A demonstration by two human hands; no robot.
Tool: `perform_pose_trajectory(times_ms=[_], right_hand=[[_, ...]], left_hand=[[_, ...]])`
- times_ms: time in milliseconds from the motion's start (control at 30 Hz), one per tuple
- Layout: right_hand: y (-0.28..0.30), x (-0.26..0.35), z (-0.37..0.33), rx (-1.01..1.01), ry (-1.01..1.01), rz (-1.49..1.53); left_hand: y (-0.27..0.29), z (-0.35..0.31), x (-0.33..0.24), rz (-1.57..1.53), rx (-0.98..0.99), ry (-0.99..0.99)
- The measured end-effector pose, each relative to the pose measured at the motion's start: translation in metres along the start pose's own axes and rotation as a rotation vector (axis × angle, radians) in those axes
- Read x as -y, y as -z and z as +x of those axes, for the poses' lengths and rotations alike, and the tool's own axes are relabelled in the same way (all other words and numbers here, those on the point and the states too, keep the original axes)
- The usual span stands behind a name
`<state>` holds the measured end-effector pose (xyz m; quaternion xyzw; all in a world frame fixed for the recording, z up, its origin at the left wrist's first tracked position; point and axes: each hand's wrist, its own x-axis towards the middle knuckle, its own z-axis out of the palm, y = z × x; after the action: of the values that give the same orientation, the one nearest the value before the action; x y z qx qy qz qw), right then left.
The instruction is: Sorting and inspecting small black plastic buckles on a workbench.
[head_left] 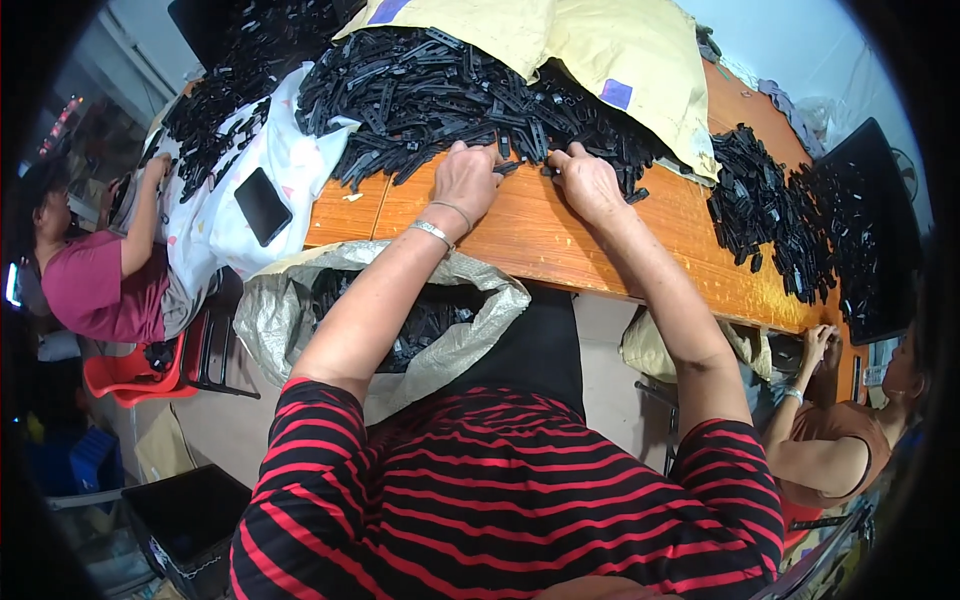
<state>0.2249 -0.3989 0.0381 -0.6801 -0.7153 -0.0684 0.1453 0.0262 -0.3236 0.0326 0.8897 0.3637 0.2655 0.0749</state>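
Observation:
A large heap of narrow black plastic parts (420, 90) covers the far side of the wooden table (510, 235). At the near edge of that heap, my left hand (466, 182) is closed, its thumb and fingers pinching a small black plastic part (507, 168). To its right, my right hand (588, 184) is also closed, fingertips pressed together around a dark piece (550, 171) that looks like another such part. The two hands are a short distance apart. Between them, loose parts lie at the heap's front. The undersides of my fingers are hidden.
An open woven sack (262, 310) of black parts sits at my lap, below the table edge. Yellowish sacks (640, 50) lie over the heap. A phone (263, 207) rests on white cloth at left. People work at left (100, 275) and right (830, 450). More parts (745, 195) lie right.

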Motion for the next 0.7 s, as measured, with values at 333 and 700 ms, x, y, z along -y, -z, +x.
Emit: perform_pose_trajectory(times_ms=[333,700], right_hand=[[0.035,0.044,-0.014,-0.043,-0.286,0.705],[0.046,0.096,-0.021,-0.28,-0.104,0.771]], left_hand=[[0.033,-0.021,-0.007,-1.375,0.146,0.524],[0.052,-0.032,-0.016,-1.386,0.004,0.234]])
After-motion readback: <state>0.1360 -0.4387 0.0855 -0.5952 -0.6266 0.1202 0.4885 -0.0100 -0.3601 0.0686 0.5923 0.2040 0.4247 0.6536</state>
